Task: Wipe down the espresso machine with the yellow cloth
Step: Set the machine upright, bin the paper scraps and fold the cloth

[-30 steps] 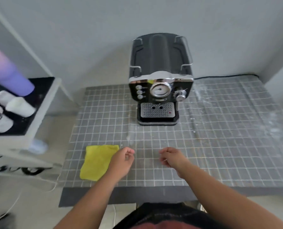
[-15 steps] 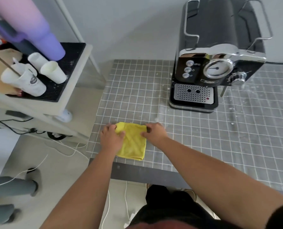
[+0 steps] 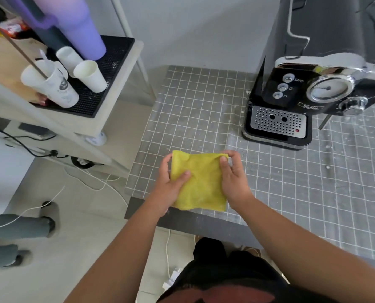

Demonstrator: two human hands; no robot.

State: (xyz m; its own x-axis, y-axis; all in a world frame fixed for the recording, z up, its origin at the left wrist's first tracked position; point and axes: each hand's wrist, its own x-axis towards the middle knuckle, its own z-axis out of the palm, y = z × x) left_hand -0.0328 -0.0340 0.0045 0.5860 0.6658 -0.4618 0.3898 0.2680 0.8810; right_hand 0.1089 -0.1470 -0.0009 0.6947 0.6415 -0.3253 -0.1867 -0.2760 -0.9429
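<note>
Beside the espresso machine (image 3: pixel 313 88), counted as one, there was one yellow cloth (image 3: pixel 198 182) near the table's front edge, gripped by two hands: the left hand (image 3: pixel 168 189) and the right hand (image 3: pixel 234 182). Well to the left of the machine, three white cups (image 3: pixel 90 76) lay tipped on one black mat (image 3: pixel 107 68), with one purple tumbler (image 3: pixel 81 27) behind them. The machine's front carried three round buttons (image 3: pixel 282 87) and one dial gauge (image 3: pixel 328 89).

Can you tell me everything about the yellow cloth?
The yellow cloth is a soft, fuzzy-looking square, a bit crumpled. Both hands hold it near the front edge of the grey gridded table: the left hand grips its left side, thumb on top, and the right hand pinches its right side. It is well short of the espresso machine.
</note>
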